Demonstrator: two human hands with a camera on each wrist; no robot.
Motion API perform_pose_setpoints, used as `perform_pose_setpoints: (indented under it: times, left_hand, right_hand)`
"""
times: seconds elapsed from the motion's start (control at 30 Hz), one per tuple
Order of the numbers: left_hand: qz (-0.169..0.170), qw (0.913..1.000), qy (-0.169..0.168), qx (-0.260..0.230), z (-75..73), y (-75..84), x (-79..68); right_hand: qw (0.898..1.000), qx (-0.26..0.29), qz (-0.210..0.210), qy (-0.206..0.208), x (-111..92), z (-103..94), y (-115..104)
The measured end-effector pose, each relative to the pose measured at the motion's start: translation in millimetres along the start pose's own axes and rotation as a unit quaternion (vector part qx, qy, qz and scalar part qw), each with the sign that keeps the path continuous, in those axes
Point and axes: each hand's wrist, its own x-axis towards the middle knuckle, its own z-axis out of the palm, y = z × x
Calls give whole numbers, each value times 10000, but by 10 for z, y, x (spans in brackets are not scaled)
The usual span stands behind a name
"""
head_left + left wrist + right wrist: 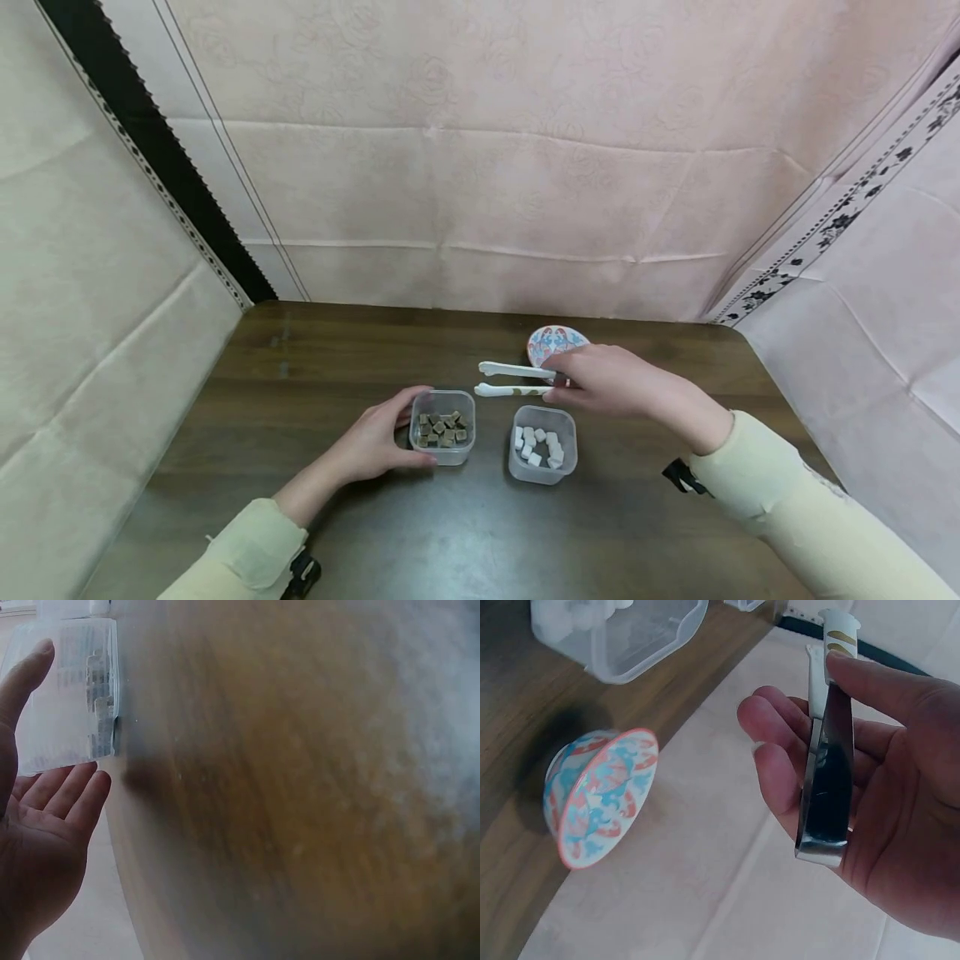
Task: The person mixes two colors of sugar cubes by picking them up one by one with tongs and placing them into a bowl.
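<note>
My right hand (607, 379) pinches a pair of tongs (517, 371) with a metal body and white tips, which point left above the table. The right wrist view shows the thumb on one arm of the tongs (829, 765) and the fingers on the other. Nothing is between the tips. My left hand (378, 437) holds a clear plastic container (442, 457) of gold-brown cubes, thumb at its near side and fingers at its far side. Right of it stands a second clear container (538, 477) with white cubes (528, 437). A patterned bowl (553, 340) is partly hidden behind my right hand.
The containers and bowl stand on a dark wooden table (337, 350). Pale cloth (465, 183) hangs behind the far edge, with more cloth (885, 333) along the right and left sides.
</note>
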Motion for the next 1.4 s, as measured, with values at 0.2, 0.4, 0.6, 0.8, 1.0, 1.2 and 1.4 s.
perform_pose_setpoints:
  times: [0.2,0.4,0.6,0.8,1.0,1.2,1.4]
  left_hand:
    - [-15,10000,-10,-50,-12,-3,-4]
    - [3,10000,-16,-97,-15,-2,-6]
    - [167,9997,-74,-149,-9,-17,-8]
    - [196,9997,-31,-163,-4,-10,-12]
    - [135,9996,-10,-246,2,6,-29]
    - [107,9996,-6,-272,2,-10,-8]
    - [182,9992,-41,-347,-7,0,0]
  right_hand:
    - [9997,-97,-237,-27,139,40,-122]
    - [9983,-369,-421,-135,274,85,-254]
    - [9970,-544,-439,-332,390,150,-369]
    - [9922,-1019,-444,-568,510,191,-467]
    - [9873,-1332,-428,-751,610,210,-543]
    - [9802,-1769,-478,-744,684,206,-601]
    - [9690,-2280,-678,-670,738,192,-667]
